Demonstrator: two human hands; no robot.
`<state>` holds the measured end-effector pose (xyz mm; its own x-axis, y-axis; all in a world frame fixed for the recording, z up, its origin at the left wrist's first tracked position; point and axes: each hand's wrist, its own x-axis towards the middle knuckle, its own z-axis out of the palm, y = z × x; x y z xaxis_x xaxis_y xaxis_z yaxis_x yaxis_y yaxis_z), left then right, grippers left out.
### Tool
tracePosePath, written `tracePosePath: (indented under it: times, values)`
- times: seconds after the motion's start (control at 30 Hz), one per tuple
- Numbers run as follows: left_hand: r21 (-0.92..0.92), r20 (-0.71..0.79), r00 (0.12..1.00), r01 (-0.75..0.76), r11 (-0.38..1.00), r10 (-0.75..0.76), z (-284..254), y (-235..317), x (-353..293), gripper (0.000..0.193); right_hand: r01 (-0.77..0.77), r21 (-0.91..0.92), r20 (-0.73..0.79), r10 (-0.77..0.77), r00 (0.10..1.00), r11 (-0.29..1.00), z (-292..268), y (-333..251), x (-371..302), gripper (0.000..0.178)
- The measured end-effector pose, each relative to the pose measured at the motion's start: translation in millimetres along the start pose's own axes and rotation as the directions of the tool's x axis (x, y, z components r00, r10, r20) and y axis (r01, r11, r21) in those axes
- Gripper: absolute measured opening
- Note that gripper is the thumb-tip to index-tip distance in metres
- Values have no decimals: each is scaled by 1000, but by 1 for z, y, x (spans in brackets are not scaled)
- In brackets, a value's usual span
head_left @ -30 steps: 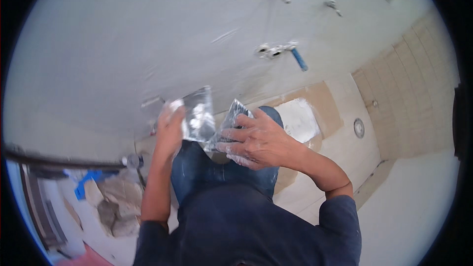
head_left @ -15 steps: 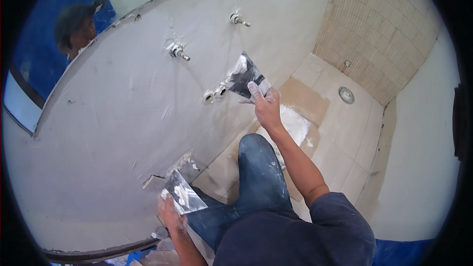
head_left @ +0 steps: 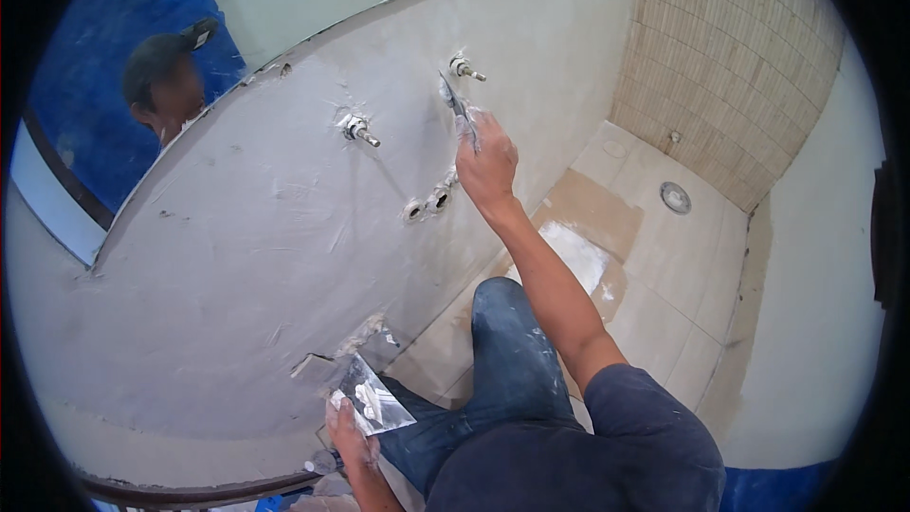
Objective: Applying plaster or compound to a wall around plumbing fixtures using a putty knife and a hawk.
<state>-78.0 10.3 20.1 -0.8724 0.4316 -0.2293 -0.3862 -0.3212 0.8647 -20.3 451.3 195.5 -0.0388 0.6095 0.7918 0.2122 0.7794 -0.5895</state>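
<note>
My right hand grips a putty knife, its blade seen nearly edge-on against the smooth grey plastered wall. The blade is just below the upper of two metal valve stems; whether it touches the wall I cannot tell. The other valve stem sticks out farther left. Low at the left, my left hand holds a broad metal filling blade face up, with white filler on it. It lies over my left thigh, close to a rough opening low in the wall.
Two round pipe openings sit in the wall below the valves. Cardboard and a white-smeared patch lie on the tiled floor, near a round drain. A capped head shows beyond the wall's upper edge.
My right hand has moved up along the wall, and its blade has turned from face-on to nearly edge-on. The left hand still holds the filler-loaded blade. The whole view has shifted slightly.
</note>
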Motion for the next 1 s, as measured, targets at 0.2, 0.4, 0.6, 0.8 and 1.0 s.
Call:
tracePosePath:
  times: [0.2,0.4,0.6,0.8,1.0]
  values:
    - [-15,55,998,-42,999,43,-7,1,-4,35,21,-94,-54,-26,998,995,27,-6,5,35]
    - [-20,69,997,-18,1000,19,2,5,-6,38,187,-95,-38,-191,981,978,51,-45,-50,54]
    - [-29,38,999,3,1000,-2,8,6,-6,39,294,44,40,-295,954,955,26,-14,-59,60]
    - [-22,32,999,26,999,-26,3,-3,-6,40,152,4,-133,-150,980,988,32,-11,4,58]
    - [-13,28,1000,14,1000,-14,2,4,-8,39,277,-60,24,-276,961,959,37,-39,-37,55]
